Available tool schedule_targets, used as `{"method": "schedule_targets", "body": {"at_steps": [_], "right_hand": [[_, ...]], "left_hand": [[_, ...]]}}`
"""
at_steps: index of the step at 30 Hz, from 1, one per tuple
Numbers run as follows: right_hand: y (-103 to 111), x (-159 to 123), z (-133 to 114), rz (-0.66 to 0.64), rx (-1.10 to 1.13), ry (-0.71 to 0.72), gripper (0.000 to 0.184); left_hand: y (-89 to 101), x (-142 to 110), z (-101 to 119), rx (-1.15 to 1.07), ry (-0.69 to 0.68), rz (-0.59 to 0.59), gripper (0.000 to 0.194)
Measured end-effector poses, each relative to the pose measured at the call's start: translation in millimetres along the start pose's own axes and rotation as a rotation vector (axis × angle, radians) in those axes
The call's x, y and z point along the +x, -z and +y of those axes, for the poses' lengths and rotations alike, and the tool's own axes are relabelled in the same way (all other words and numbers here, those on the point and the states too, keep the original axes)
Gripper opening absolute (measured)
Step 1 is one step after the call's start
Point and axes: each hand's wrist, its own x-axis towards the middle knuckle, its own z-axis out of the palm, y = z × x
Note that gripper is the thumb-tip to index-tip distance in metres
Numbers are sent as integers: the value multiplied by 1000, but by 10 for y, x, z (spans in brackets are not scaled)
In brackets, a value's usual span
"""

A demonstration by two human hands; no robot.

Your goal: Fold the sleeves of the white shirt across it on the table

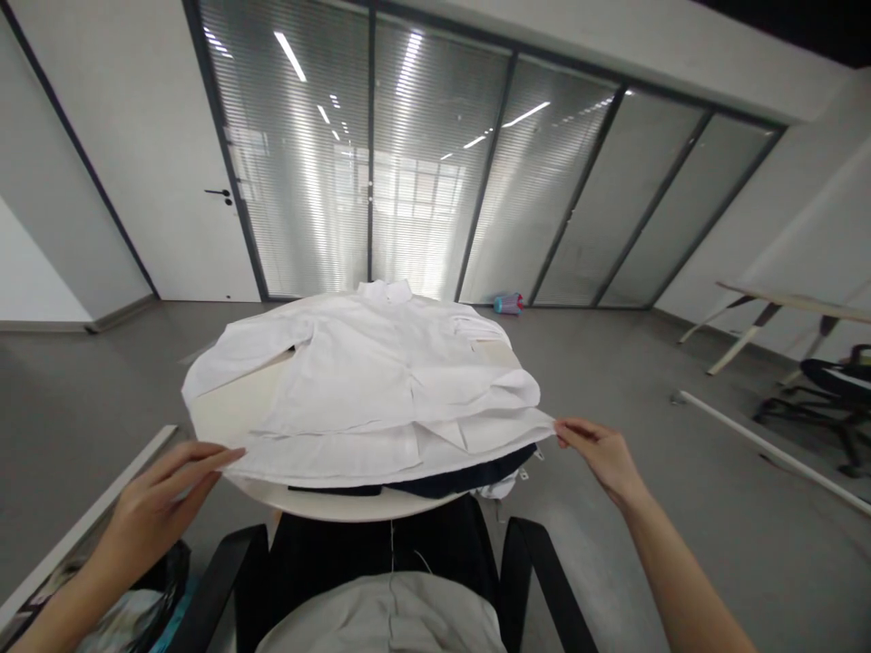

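Observation:
A white long-sleeved shirt (354,372) lies spread over a round cream table (238,404), its collar at the far side and its hem toward me. The left corner of the hem is pinched in my left hand (160,494), fingers pressed together. At the other end, my right hand (599,451) grips the right hem corner between thumb and fingers, just off the table's edge. Between the two hands the hem stretches nearly straight. Dark cloth (463,479) shows beneath the shirt along the near edge, and some white fabric with tags hangs at the right.
Black chair armrests (235,562) flank my lap. A bag of items (153,599) sits on the floor at lower left. Farther off are a blue-and-pink basket (507,304), a desk (796,299), a wheeled chair (834,381) and a glass partition (422,181). White bars lie on the floor both sides.

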Motion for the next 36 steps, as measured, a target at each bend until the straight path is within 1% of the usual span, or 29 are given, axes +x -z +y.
{"method": "schedule_targets", "body": {"at_steps": [2,3,5,7,8,9,10,12,14,15,17,18,20,22,23,25,27,29,31,33,35,36], "right_hand": [[-26,-56,127,-58,-11,-65,52],[-46,-89,178,-81,-12,-90,52],[-86,-149,241,-106,16,-106,53],[-116,-201,248,-98,79,-79,55],[-129,-228,237,-94,112,-63,55],[-141,-258,220,-106,137,-52,54],[-155,-291,200,-139,154,-48,54],[-189,-369,155,-254,163,-39,53],[-233,-450,107,-356,154,3,54],[-258,-488,82,-374,140,46,54],[-310,-553,29,-374,66,171,50],[-337,-579,5,-374,6,246,47],[-391,-614,-29,-396,-133,392,36],[-447,-623,-31,-398,-244,511,24],[-474,-617,-18,-377,-278,562,21],[-523,-587,23,-295,-325,648,21],[-559,-547,59,-221,-358,706,21],[-580,-516,60,-185,-372,721,22],[-587,-509,21,-204,-364,706,22],[-586,-521,-35,-292,-363,685,20],[-584,-536,-75,-380,-363,690,24],[-584,-539,-85,-398,-357,701,25]], "left_hand": [[-65,-132,-10,0,13,-9,22],[-95,-189,-3,-5,43,-3,21],[-154,-273,40,6,158,51,18],[-215,-322,109,56,320,116,23],[-250,-336,147,67,381,118,28],[-288,-345,183,57,410,97,33],[-327,-349,217,29,406,59,37],[-405,-342,274,-44,322,5,39],[-467,-312,325,-60,219,5,32],[-488,-287,353,-46,178,14,28],[-507,-225,416,-6,118,11,24],[-508,-190,448,9,88,-20,23],[-499,-118,505,19,25,-126,19],[-492,-54,530,13,-23,-264,20],[-495,-27,524,9,-29,-327,22],[-519,17,477,2,-13,-417,23],[-563,51,399,-10,12,-457,23],[-611,84,323,-49,40,-442,25],[-643,124,277,-124,76,-402,28],[-649,163,261,-202,113,-339,31],[-641,177,250,-239,137,-266,33],[-639,168,238,-240,137,-241,34]]}}
